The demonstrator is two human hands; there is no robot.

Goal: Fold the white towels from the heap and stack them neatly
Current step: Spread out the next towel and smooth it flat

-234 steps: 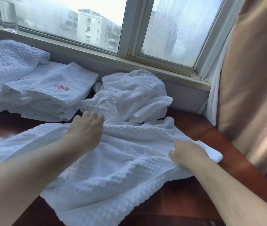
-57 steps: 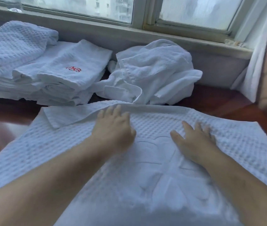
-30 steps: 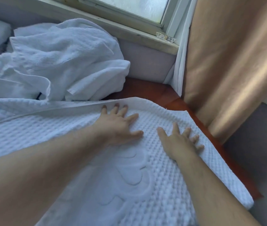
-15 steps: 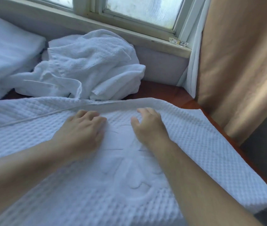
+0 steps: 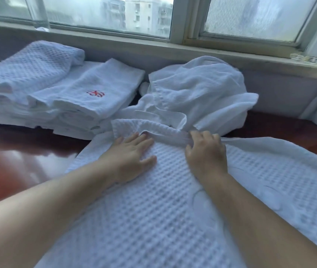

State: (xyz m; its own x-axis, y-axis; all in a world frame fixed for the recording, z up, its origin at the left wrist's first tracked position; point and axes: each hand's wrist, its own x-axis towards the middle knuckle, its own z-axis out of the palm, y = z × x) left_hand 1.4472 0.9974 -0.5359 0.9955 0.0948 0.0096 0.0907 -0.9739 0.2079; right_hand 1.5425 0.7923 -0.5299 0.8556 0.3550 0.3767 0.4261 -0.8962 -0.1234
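White waffle-weave towel (image 5: 153, 213) lies spread on the glossy red-brown surface (image 5: 18, 161), its far edge touching the crumpled white towel heap (image 5: 196, 93). Just short of the heap, the left hand (image 5: 130, 157) presses flat with fingers straight; the right hand (image 5: 206, 153) grips the towel's hem with curled fingers. The folded white towel stack (image 5: 57, 93) sits left of the heap, with bare surface before it.

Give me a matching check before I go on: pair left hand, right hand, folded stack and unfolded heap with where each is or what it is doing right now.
Things:
1. left hand
2. right hand
3. folded stack
4. unfolded heap

States or places:
A. grips the far hem of the waffle towel
B. just beyond the right hand, under the window sill
C. rests flat on the waffle towel
D. at the far left, red emblem showing

Pairs: 1-C, 2-A, 3-D, 4-B
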